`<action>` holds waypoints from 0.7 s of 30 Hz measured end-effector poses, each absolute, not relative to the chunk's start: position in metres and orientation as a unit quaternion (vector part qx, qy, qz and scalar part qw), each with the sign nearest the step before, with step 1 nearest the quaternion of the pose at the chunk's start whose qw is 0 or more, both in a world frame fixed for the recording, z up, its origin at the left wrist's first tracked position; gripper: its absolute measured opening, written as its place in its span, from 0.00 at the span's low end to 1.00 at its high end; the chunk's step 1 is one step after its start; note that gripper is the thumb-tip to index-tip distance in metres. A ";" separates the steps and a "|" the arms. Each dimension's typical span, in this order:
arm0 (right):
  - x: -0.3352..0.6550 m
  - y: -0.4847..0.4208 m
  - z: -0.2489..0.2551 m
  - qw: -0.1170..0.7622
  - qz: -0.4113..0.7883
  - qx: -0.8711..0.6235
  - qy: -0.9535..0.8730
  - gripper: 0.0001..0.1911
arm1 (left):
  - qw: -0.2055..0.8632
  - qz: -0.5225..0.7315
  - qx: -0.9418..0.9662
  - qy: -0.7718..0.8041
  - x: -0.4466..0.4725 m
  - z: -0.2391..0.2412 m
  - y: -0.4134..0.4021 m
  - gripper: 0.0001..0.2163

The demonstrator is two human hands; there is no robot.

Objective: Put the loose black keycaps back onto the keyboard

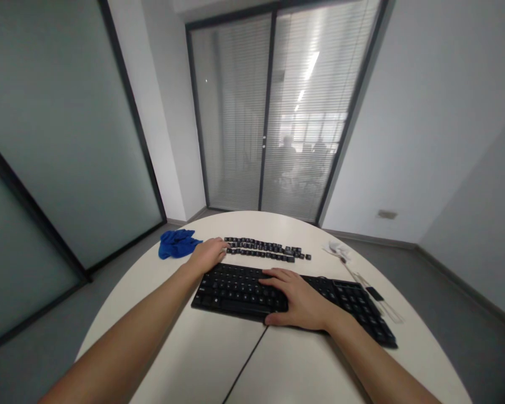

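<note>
A black keyboard (239, 292) lies on the round white table, its number-pad end angled toward me on the right. My right hand (297, 297) rests on its middle, fingers stretched over the keys and thumb apart at the front edge. Behind the keyboard, loose black keycaps (261, 254) are laid out in rows. My left hand (209, 255) is at the left end of these rows, just past the keyboard's back left corner. Its fingertips are drawn together at a small keycap there, partly hidden by the fingers.
A crumpled blue cloth (179, 243) lies left of my left hand. On the right are a white crumpled tissue or cloth (337, 249) and some thin light sticks with a dark piece (374, 293). A dark seam runs across the table (202, 359). Glass partitions and walls stand beyond.
</note>
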State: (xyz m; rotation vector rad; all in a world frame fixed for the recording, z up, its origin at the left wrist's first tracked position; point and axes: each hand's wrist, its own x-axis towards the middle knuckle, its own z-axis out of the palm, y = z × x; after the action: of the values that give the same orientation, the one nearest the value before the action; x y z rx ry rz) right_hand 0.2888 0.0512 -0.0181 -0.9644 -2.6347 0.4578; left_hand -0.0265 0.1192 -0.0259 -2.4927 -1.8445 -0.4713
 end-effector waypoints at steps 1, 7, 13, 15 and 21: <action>0.289 0.051 -0.018 0.149 0.160 -0.335 -0.917 0.47 | 0.009 -0.138 -0.797 -0.588 -0.024 -0.024 0.122 0.12; 0.289 0.050 -0.015 0.149 0.165 -0.337 -0.915 0.47 | 0.029 -0.095 -0.794 -0.600 -0.013 -0.022 0.131 0.11; 0.288 0.050 -0.015 0.150 0.175 -0.338 -0.913 0.47 | 0.028 -0.116 -0.777 -0.618 -0.013 -0.019 0.123 0.09; 0.288 0.050 -0.015 0.148 0.175 -0.336 -0.913 0.47 | 0.028 -0.141 -0.764 -0.628 -0.015 -0.018 0.114 0.11; 0.288 0.049 -0.014 0.141 0.175 -0.343 -0.912 0.47 | -0.018 -0.264 -0.744 -0.614 -0.024 -0.025 0.074 0.11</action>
State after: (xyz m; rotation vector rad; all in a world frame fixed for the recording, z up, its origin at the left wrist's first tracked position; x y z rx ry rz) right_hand 0.2882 0.0492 -0.0136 -0.9903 -2.6323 0.5065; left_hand -0.0242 0.0742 -0.0245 -2.3640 -1.9503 -0.8379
